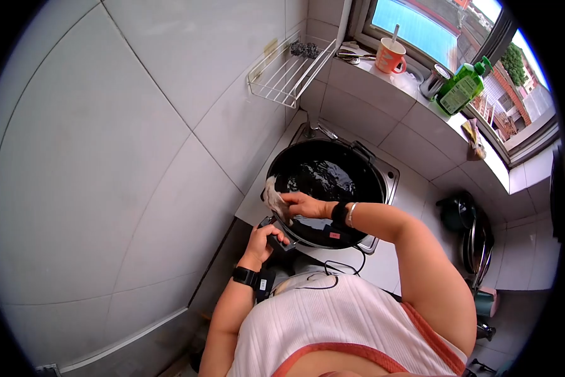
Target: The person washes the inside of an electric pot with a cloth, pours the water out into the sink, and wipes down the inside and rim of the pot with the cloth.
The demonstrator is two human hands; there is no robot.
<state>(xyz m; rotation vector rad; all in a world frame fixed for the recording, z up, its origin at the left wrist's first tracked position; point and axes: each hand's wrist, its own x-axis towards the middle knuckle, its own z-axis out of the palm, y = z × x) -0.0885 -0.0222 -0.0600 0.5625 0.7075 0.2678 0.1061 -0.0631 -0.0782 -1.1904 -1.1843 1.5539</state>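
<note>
Wide black pot (284, 164), centre of frame, contains water. Left hand (268, 241): grip closed around its lower-left handle (285, 245). Right hand (303, 205): fingers against a pale cloth (272, 198) at the left rim; pinch cannot be confirmed. Pot judged heavy, rigid, slippery; hold both handles. Cloth judged soft, light.

Pale tiled walls (106, 157) are lit by daylight from a window (504, 38), beyond which brickwork (505, 103) is seen; a white wire rack (288, 78) is wall-mounted.
</note>
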